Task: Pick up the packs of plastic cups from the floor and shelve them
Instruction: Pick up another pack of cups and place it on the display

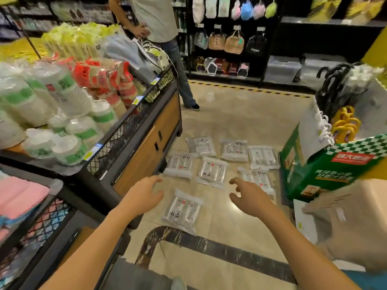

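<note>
Several clear packs of plastic cups lie flat on the beige floor. The nearest pack [182, 210] lies between my two hands. Further out lie another pack [212, 172], one to its left [179, 165] and one partly behind my right hand [260, 178]. My left hand [144, 194] hovers above the floor to the left of the nearest pack, fingers relaxed and empty. My right hand [248, 195] hovers to its right, fingers spread and slightly curled, holding nothing. The display shelf [134, 122] with stacked cup packs [69, 95] stands on the left.
A green checked carton [326, 170] and a beige cardboard box [351, 227] stand on the right. A person [167, 49] stands at the shelf's far end. Bags hang on a black rack [230, 42] at the back. A second mesh bin [31, 222] sits at lower left.
</note>
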A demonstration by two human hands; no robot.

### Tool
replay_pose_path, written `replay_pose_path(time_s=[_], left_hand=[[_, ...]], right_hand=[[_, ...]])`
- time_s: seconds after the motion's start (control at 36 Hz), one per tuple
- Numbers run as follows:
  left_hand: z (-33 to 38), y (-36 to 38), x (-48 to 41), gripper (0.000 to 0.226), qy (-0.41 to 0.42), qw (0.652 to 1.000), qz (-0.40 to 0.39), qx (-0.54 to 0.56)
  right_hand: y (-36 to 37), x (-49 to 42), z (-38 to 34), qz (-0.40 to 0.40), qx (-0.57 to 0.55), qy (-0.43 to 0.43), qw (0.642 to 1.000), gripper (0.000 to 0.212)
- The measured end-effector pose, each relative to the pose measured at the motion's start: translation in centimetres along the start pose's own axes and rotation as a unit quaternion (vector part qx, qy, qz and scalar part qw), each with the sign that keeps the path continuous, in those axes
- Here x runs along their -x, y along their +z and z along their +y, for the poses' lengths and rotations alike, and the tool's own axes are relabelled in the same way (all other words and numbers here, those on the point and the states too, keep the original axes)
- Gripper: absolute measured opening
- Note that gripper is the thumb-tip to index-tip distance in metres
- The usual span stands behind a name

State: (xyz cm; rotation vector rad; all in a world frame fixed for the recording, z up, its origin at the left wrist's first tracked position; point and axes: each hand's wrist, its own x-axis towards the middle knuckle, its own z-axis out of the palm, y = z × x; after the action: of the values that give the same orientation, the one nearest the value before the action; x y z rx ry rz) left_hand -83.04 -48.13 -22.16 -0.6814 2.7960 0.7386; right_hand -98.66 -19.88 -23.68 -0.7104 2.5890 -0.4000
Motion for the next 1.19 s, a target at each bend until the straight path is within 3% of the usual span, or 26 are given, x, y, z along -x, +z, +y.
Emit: replay_pose_path(time_s=[0.33,0.53,0.81,1.03,1.19], left_hand=[[-3.9,1.8,-15.0,0.054,0.007,0.998,-0.052,0.026],[-7.9,7.3,-24.2,0.056,-0.036,0.995,-0.087,0.034],[-20.9,23.9,-36.6,0.064,-0.113,0.973,-0.192,0.06],[-31.9,41.0,-45.4,0.07,-0.115,0.973,-0.194,0.043],[-39.1,52.9,-51.2,0.075,-0.112,0.962,-0.244,0.045]], right_hand=[[4.3,-13.1,-1.3,-0.033,-0.02,0.033,0.999,0.047],[12.1,-24.6,0.9,-0.092,-0.051,0.036,0.994,0.048],[31.3,-36.4,7.6,-0.177,-0.111,0.102,0.973,0.055],[50.7,-44.2,13.3,-0.191,-0.182,0.128,0.956,0.067],[64.4,-49.2,16.5,-0.175,-0.228,0.105,0.952,0.081]])
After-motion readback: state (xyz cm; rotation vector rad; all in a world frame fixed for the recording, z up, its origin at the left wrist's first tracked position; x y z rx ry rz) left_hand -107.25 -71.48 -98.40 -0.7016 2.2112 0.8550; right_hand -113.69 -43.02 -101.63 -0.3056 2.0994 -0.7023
